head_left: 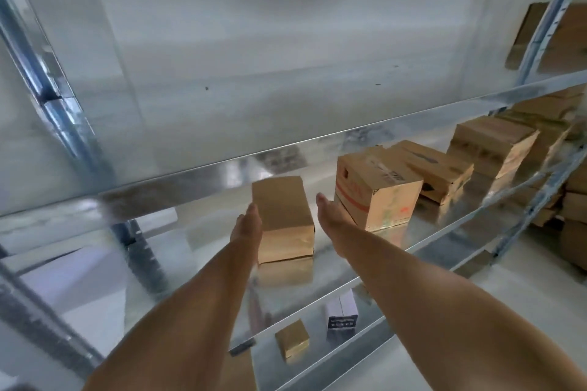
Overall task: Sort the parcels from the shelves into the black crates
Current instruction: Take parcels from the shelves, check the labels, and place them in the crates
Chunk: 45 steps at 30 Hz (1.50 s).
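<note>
While the left hand (247,222) and the right hand (330,211) are flanking the plain brown parcel (282,213), neither is gripping it; the fingers of both are lying straight, set wide enough to take the parcel between them. The left hand is sitting at the parcel's 9 o'clock face, touching or just beside it; contact cannot be confirmed. The right hand is hovering at its 3 o'clock, short of the printed carton (374,194). The parcel is resting on the middle shelf (441,224).

Much work is judged to be remaining. A flat carton (435,168) and stacked cartons (492,146) are waiting toward 2 o'clock, and a small gold box (292,343) and a white-and-dark box (341,314) are sitting on the lower shelf (320,359) at 6 o'clock.

No black crates are showing, so the count already sorted cannot be told. Blur is making the carton labels unreadable.
</note>
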Tool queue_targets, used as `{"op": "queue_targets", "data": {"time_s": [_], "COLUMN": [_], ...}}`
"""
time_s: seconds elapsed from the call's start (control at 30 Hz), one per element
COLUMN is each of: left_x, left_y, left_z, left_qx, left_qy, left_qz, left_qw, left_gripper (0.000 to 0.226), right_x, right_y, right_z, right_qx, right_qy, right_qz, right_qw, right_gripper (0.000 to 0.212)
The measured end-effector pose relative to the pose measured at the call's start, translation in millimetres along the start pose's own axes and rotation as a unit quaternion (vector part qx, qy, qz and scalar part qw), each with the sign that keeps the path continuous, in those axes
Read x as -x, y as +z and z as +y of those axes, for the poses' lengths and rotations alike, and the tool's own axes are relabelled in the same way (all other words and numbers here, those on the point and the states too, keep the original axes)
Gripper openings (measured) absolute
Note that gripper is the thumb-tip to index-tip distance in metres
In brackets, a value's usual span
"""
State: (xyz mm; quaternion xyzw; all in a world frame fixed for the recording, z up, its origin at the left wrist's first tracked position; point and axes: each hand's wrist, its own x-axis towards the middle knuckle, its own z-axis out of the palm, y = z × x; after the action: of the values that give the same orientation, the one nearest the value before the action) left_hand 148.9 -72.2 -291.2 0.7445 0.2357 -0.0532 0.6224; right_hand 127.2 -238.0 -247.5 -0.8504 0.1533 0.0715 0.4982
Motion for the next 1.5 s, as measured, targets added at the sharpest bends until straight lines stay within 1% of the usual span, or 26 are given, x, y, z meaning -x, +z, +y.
{"op": "queue_targets", "data": {"time_s": [0.1,0.17,0.2,0.27,0.3,0.33,0.4,0.47,0.5,0.53,0.57,0.67,0.73,0.8,0.9,0.97,1.07,1.17,1.27,1.33,1.5], "left_x": [-29.0,-43.7,-48.9,-56.8,-60.5,-61.7,-58.8,-58.5,-56.4,-54.9,-52.2,-53.0,-26.0,0.2,45.4,64.4,91.3,113.5,126.3,133.7,149.2], "left_y": [10.9,16.3,18.8,22.0,23.8,25.6,25.6,24.8,25.1,26.1,25.7,28.3,33.4,40.4,54.8,61.2,70.3,74.2,72.4,71.3,73.6], "left_z": [1.4,3.6,4.7,6.9,7.0,7.6,9.5,6.0,5.1,1.0,-3.0,-17.1,-8.2,-2.8,8.5,8.3,1.7,-5.0,-4.5,-0.9,7.0], "left_qx": [0.017,0.018,0.018,0.022,0.024,0.012,-0.005,0.011,0.018,0.035,0.058,0.095,0.101,0.111,0.13,0.138,0.169,0.202,0.224,0.224,0.205], "left_qy": [-0.02,-0.025,-0.03,-0.038,-0.037,-0.038,-0.042,-0.063,-0.077,-0.09,-0.099,-0.107,-0.094,-0.077,-0.061,-0.049,-0.056,-0.074,-0.054,-0.046,-0.036], "left_qz": [-0.002,0.009,0.014,0.021,0.022,0.027,0.044,0.043,0.044,0.058,0.07,0.107,0.132,0.145,0.151,0.143,0.142,0.144,0.143,0.141,0.124], "left_qw": [1.0,0.999,0.999,0.999,0.999,0.999,0.998,0.997,0.996,0.994,0.991,0.984,0.982,0.98,0.978,0.979,0.974,0.966,0.962,0.963,0.97], "left_gripper": [0.064,0.072,0.071,0.053,0.047,0.045,0.052,0.059,0.069,0.085,0.095,0.101,0.096,0.083,0.065,0.06,0.056,0.058,0.056,0.055,0.058], "right_x": [-34.0,-55.7,-65.0,-85.5,-95.0,-102.0,-112.9,-115.9,-117.1,-116.7,-117.4,-112.2,-106.9,-101.4,-93.0,-84.4,-71.6,-61.6,-54.1,-50.9,-41.0], "right_y": [0.1,3.7,6.7,15.8,19.7,21.9,20.5,11.6,6.2,0.2,-5.1,-20.2,-31.2,-43.1,-61.1,-74.5,-92.4,-105.5,-116.5,-121.2,-130.3], "right_z": [-6.1,-6.2,-5.1,-0.1,2.7,5.5,10.3,12.5,14.9,17.2,19.8,27.3,34.3,43.4,53.1,56.9,63.9,71.1,73.5,74.4,75.9], "right_qx": [-0.05,-0.069,-0.086,-0.132,-0.157,-0.183,-0.224,-0.242,-0.244,-0.245,-0.238,-0.204,-0.186,-0.179,-0.211,-0.237,-0.259,-0.249,-0.215,-0.214,-0.283], "right_qy": [0.052,0.078,0.089,0.096,0.102,0.111,0.132,0.15,0.158,0.165,0.168,0.164,0.161,0.158,0.143,0.134,0.122,0.116,0.1,0.099,0.097], "right_qz": [-0.04,-0.057,-0.066,-0.086,-0.094,-0.099,-0.116,-0.132,-0.14,-0.147,-0.159,-0.213,-0.241,-0.255,-0.266,-0.276,-0.29,-0.313,-0.34,-0.333,-0.332], "right_qw": [0.997,0.993,0.99,0.983,0.978,0.972,0.959,0.949,0.947,0.944,0.943,0.941,0.939,0.937,0.93,0.922,0.913,0.909,0.91,0.913,0.894], "right_gripper": [0.059,0.055,0.052,0.051,0.052,0.053,0.049,0.04,0.038,0.038,0.042,0.055,0.062,0.064,0.062,0.062,0.064,0.065,0.069,0.068,0.064]}}
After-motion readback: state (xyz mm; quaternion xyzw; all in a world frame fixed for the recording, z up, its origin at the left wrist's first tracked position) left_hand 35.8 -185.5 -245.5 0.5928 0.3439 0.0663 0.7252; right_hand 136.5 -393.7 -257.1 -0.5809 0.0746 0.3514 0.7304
